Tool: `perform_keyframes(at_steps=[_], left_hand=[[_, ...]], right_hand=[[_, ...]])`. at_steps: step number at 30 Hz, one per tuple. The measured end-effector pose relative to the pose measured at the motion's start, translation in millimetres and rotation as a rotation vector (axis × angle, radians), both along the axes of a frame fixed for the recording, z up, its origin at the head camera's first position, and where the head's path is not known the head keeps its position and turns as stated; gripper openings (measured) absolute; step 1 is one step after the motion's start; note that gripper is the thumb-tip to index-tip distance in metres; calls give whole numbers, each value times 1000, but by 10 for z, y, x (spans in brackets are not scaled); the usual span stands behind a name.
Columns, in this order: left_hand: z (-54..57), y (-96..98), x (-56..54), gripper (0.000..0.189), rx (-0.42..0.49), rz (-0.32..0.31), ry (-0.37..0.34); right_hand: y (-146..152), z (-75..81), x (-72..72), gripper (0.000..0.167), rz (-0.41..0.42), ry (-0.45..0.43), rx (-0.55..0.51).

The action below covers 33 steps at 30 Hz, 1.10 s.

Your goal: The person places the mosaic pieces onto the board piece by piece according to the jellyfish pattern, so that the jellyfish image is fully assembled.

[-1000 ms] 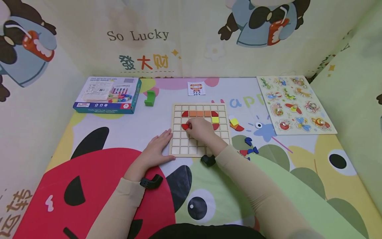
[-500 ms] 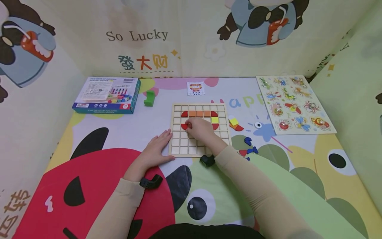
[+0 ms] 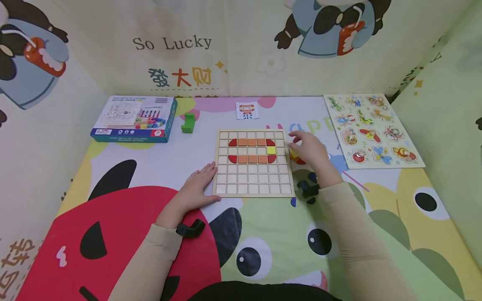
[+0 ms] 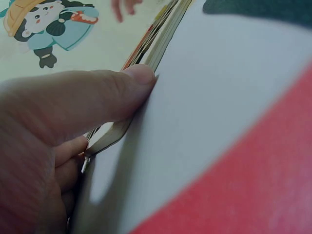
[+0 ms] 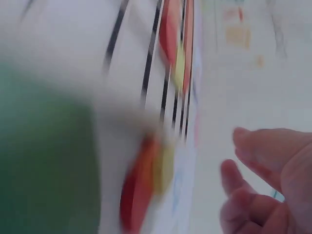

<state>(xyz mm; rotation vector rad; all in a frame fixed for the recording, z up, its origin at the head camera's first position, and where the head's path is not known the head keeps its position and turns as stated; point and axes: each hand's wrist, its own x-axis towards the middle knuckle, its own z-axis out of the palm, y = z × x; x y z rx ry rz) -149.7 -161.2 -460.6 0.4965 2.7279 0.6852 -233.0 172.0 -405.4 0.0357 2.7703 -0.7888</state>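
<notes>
In the head view, a wooden grid board [image 3: 247, 179] lies mid-table, bearing a red-and-orange upper row [image 3: 251, 142], a matching lower row [image 3: 251, 159] and a yellow tile [image 3: 271, 150] between their right ends. The left hand [image 3: 196, 188] touches its left edge, fingers extended, gripping nothing. The right hand [image 3: 310, 150] is just off the right edge, over the loose pieces [image 3: 299, 160] — thumb and forefinger apart.

The left wrist view shows the thumb [image 4: 114, 92] resting against the board's edge.

The right wrist view is blurred — finger and thumb look parted and empty, though, near the loose pieces.
</notes>
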Motion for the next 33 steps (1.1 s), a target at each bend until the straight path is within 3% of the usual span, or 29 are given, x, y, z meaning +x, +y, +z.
perform_keyframes(at_steps=[6, 11, 16, 33], left_hand=[[-7, -7, 3, 98, 1, 0, 0], [-12, -10, 6, 98, -5, -3, -1], [-4, -7, 10, 98, -10, 0, 3], [7, 10, 14, 99, -9, 8, 4]], right_hand=[[401, -70, 16, 45, 62, -122, 9], [454, -149, 8, 45, 139, -158, -11], [453, -203, -29, 45, 142, -193, -16], [401, -240, -27, 31, 214, -116, 7]])
